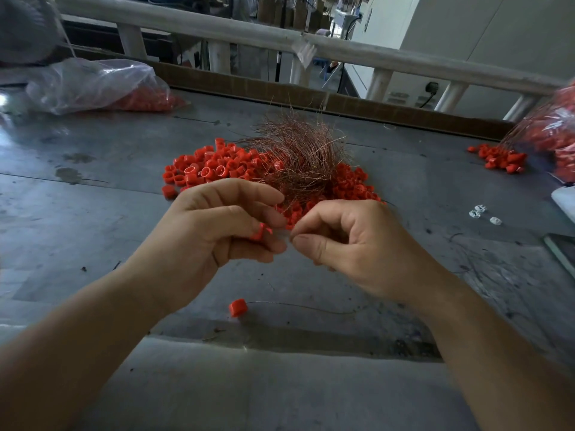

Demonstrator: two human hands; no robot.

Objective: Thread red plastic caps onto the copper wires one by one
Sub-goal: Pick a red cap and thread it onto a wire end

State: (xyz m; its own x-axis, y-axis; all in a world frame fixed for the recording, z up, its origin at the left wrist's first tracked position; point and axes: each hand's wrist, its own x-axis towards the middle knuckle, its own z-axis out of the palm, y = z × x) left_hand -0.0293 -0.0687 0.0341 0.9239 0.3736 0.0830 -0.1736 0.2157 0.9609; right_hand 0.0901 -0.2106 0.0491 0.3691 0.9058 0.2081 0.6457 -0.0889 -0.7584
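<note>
**Left hand [217, 225] grips a red cap [259, 233]**

I see the right hand [348, 244] just beside it, thumb pinched to forefinger; I cannot tell whether a strand sits between. Behind both, the copper wires [298, 160] lie tangled on the pile of caps [202, 169] on the tabletop [93, 213]. One loose cap [238, 307] lies nearer me.

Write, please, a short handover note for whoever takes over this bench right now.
Left hand holds one red cap in its fingers.
Right hand pinches thumb to forefinger beside it, apparently on a wire too thin to see.
Cap pile and wire bundle lie on the table just beyond the hands.
Done: one capped wire lies near the front edge.
Left: thread the held cap, then work through the pile.
</note>
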